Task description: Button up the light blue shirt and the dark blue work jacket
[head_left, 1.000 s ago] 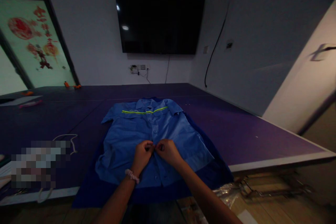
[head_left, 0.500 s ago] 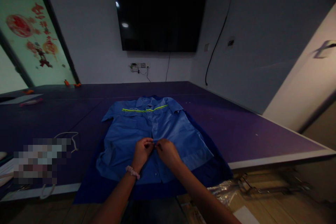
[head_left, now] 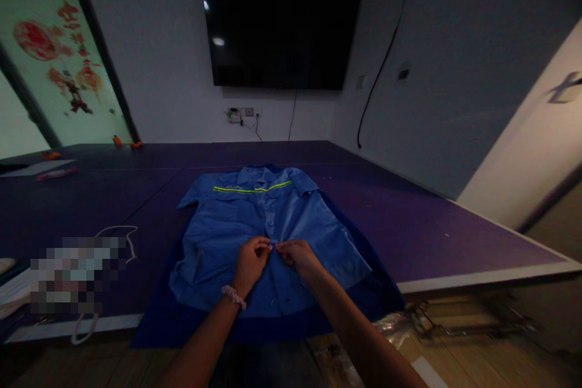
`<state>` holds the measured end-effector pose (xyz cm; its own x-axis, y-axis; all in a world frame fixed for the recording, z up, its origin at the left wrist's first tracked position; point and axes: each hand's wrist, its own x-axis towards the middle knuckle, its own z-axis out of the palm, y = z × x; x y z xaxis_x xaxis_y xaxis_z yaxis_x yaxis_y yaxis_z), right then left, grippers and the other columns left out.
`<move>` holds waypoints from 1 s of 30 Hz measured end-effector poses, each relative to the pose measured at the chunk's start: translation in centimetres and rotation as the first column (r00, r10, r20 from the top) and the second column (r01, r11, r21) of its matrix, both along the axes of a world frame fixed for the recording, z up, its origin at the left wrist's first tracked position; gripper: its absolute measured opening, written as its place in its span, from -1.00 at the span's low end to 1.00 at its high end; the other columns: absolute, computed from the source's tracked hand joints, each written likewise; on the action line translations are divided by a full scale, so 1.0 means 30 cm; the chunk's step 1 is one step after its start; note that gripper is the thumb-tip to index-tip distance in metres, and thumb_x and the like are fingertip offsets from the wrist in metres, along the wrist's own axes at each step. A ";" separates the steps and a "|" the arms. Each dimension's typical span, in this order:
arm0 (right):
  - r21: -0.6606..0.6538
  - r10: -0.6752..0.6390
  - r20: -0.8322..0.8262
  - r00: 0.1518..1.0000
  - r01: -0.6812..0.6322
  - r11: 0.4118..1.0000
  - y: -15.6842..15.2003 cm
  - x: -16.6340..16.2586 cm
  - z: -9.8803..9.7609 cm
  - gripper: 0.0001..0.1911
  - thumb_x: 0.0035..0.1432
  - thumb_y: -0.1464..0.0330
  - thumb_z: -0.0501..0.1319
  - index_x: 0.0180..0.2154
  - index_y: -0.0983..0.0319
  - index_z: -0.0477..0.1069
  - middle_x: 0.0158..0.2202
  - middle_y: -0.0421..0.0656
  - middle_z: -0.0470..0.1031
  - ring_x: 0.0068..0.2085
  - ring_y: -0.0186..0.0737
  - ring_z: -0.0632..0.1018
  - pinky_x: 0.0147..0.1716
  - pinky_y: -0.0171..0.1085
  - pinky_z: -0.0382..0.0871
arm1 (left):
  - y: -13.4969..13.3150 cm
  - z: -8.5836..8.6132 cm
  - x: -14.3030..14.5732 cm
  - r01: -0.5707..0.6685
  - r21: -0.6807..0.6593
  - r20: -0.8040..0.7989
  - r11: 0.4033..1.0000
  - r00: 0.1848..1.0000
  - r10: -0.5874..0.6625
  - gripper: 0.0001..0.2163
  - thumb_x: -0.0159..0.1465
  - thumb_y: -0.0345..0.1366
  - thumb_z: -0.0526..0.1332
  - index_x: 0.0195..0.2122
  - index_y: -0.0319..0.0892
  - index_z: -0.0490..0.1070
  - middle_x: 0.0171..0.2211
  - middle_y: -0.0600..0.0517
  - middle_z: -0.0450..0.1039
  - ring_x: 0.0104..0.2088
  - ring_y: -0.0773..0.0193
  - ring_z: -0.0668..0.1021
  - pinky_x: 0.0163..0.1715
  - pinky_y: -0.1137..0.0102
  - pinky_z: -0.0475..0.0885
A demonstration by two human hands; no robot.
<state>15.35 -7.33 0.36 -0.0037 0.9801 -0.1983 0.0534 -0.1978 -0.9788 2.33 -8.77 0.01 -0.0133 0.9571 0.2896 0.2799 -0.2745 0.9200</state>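
Both hands meet at the front placket of a blue work shirt (head_left: 268, 236), about halfway down its length. The left hand (head_left: 250, 262), with a pale scrunchie (head_left: 233, 296) at the wrist, has its grip closed in a pinch on the left edge of the placket; the right hand (head_left: 297, 256) pinches the facing edge, fingertips of the two hands almost touching over what looks like a button, though the button itself is too small and dim to make out.

The shirt lies flat, front up, collar at the far end and hem toward the near edge of the counter (head_left: 454, 236). It rests on a darker blue cloth (head_left: 382, 300) that hangs over the near edge. A yellow-green reflective stripe (head_left: 252, 189) crosses the chest.

As a judgement: above the hands the placket looks drawn together, so the upper buttons seem fastened; below the hands the front edges lie less tidy and a couple of buttons appear unfastened, so roughly the lower half is left.

To the near left a white cord (head_left: 122, 236) lies on the counter. On the far wall hangs a dark screen (head_left: 279, 30).
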 end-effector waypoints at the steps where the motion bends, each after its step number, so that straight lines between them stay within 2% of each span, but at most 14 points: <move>1: -0.009 0.002 0.011 1.000 -0.002 1.000 0.001 0.005 0.007 -0.89 -0.11 0.43 0.17 -0.61 0.32 0.37 -0.77 -0.30 0.23 -0.72 -0.46 0.23 -0.71 -0.43 0.07 | -0.005 0.006 0.001 -0.013 0.014 -0.013 1.000 1.000 0.013 -0.84 0.05 -0.30 0.18 -0.36 -0.24 0.40 -0.47 -0.01 0.50 -0.44 0.28 0.53 -0.41 0.43 0.40; 3: 0.085 -0.031 0.113 0.993 0.021 0.996 -0.011 0.020 0.030 -0.89 -0.10 0.42 0.16 -0.57 0.32 0.40 -0.73 -0.26 0.30 -0.70 -0.43 0.28 -0.68 -0.42 0.12 | -0.025 0.024 -0.003 -0.066 0.049 -0.060 0.997 0.996 0.069 -0.86 0.06 -0.28 0.18 -0.37 -0.22 0.40 -0.49 0.02 0.48 -0.44 0.29 0.52 -0.41 0.43 0.39; 5: 0.273 -0.109 0.260 0.959 0.035 0.961 -0.049 0.042 0.057 -0.89 -0.08 0.40 0.16 -0.50 0.30 0.43 -0.60 -0.19 0.43 -0.59 -0.37 0.40 -0.59 -0.40 0.21 | -0.063 0.045 -0.014 -0.107 0.084 -0.142 0.991 0.983 0.118 -0.88 0.06 -0.26 0.18 -0.43 -0.20 0.40 -0.50 0.03 0.46 -0.44 0.28 0.50 -0.40 0.42 0.37; 7: 0.417 -0.165 0.396 0.903 -0.017 0.909 -0.115 0.069 0.077 -0.87 -0.05 0.36 0.16 -0.47 0.27 0.45 -0.51 -0.16 0.48 -0.48 -0.31 0.47 -0.49 -0.38 0.25 | -0.117 0.060 -0.030 -0.059 0.085 -0.245 0.995 0.966 0.078 -0.89 0.07 -0.26 0.18 -0.51 -0.19 0.40 -0.50 0.02 0.44 -0.44 0.27 0.48 -0.38 0.41 0.35; 8: 0.435 -0.151 0.465 0.872 -0.077 0.897 -0.156 0.082 0.082 -0.84 -0.02 0.32 0.16 -0.48 0.26 0.45 -0.51 -0.15 0.49 -0.47 -0.29 0.47 -0.48 -0.38 0.25 | -0.149 0.063 -0.038 -0.003 0.064 -0.297 0.998 0.955 0.022 -0.89 0.06 -0.28 0.19 -0.53 -0.18 0.40 -0.49 0.01 0.44 -0.43 0.26 0.48 -0.37 0.40 0.35; 10: 0.402 -0.061 0.606 0.794 -0.240 0.884 -0.243 0.106 0.078 -0.80 -0.02 0.25 0.18 -0.51 0.24 0.45 -0.54 -0.16 0.47 -0.47 -0.27 0.47 -0.47 -0.36 0.24 | -0.216 0.060 -0.050 0.112 0.004 -0.372 0.994 0.923 -0.103 -0.94 0.04 -0.33 0.20 -0.51 -0.18 0.43 -0.45 -0.01 0.45 -0.38 0.23 0.48 -0.33 0.39 0.34; 13: 0.324 0.030 0.745 0.666 -0.400 0.857 -0.351 0.123 0.056 -0.80 -0.12 0.22 0.28 -0.42 0.19 0.48 -0.39 -0.15 0.50 -0.32 -0.22 0.48 -0.32 -0.33 0.25 | -0.294 0.038 -0.054 0.194 -0.050 -0.422 0.980 0.885 -0.197 -0.89 0.03 -0.43 0.18 -0.43 -0.16 0.46 -0.34 -0.05 0.44 -0.26 0.19 0.46 -0.24 0.36 0.32; 16: 0.254 0.051 0.818 0.572 -0.440 0.861 -0.398 0.121 0.036 -0.75 -0.14 0.30 0.30 -0.30 0.14 0.47 -0.25 -0.17 0.47 -0.18 -0.19 0.44 -0.21 -0.32 0.22 | -0.318 0.013 -0.044 0.194 -0.076 -0.431 0.978 0.878 -0.208 -0.79 0.02 -0.53 0.11 -0.39 -0.15 0.45 -0.30 -0.05 0.42 -0.21 0.20 0.44 -0.20 0.36 0.29; 19: 0.229 0.061 0.843 0.535 -0.459 0.858 -0.396 0.111 0.025 -0.84 -0.02 0.41 0.19 -0.33 0.13 0.48 -0.29 -0.18 0.45 -0.19 -0.24 0.43 -0.21 -0.34 0.19 | -0.306 0.000 -0.036 0.173 -0.098 -0.429 0.980 0.881 -0.198 -0.80 -0.01 -0.55 0.11 -0.42 -0.16 0.43 -0.32 -0.03 0.42 -0.24 0.21 0.44 -0.22 0.36 0.29; 22: 0.299 0.046 0.778 0.626 -0.434 0.850 -0.378 0.105 0.012 -0.84 0.07 0.41 0.10 -0.44 0.20 0.45 -0.40 -0.18 0.43 -0.30 -0.29 0.42 -0.30 -0.36 0.19 | -0.297 0.011 -0.029 0.132 -0.106 -0.428 0.986 0.888 -0.165 -0.87 -0.02 -0.51 0.14 -0.48 -0.18 0.41 -0.39 -0.01 0.43 -0.30 0.21 0.46 -0.28 0.37 0.30; 26: 0.434 -0.025 0.482 0.876 -0.214 0.875 -0.360 0.104 0.005 -0.70 0.12 0.25 0.06 -0.56 0.28 0.33 -0.58 -0.23 0.28 -0.50 -0.36 0.33 -0.50 -0.39 0.14 | -0.309 0.058 -0.010 0.089 -0.084 -0.386 0.992 0.915 -0.115 -0.90 0.03 -0.45 0.11 -0.52 -0.20 0.40 -0.49 0.01 0.44 -0.42 0.26 0.47 -0.37 0.39 0.32; 28: 0.448 -0.012 0.344 0.939 -0.153 0.881 -0.355 0.101 0.011 -0.64 0.11 0.18 0.06 -0.58 0.28 0.29 -0.62 -0.26 0.21 -0.53 -0.38 0.28 -0.53 -0.40 0.11 | -0.315 0.083 0.001 0.088 -0.069 -0.338 0.994 0.935 -0.106 -0.88 0.06 -0.41 0.10 -0.53 -0.19 0.42 -0.50 0.01 0.45 -0.44 0.26 0.47 -0.37 0.40 0.34; 30: 0.452 0.018 0.280 0.960 -0.149 0.879 -0.354 0.094 0.020 -0.63 0.09 0.15 0.07 -0.58 0.28 0.30 -0.61 -0.26 0.21 -0.52 -0.38 0.28 -0.52 -0.40 0.12 | -0.317 0.097 0.010 0.077 -0.052 -0.294 0.996 0.952 -0.089 -0.87 0.08 -0.37 0.10 -0.53 -0.19 0.43 -0.50 0.01 0.47 -0.44 0.27 0.49 -0.37 0.41 0.35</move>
<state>18.17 -17.95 0.94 -0.1020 0.9562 0.2745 0.3140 0.2928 -0.9031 2.62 -18.28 2.91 0.1476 0.9618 0.2306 0.5188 -0.2738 0.8099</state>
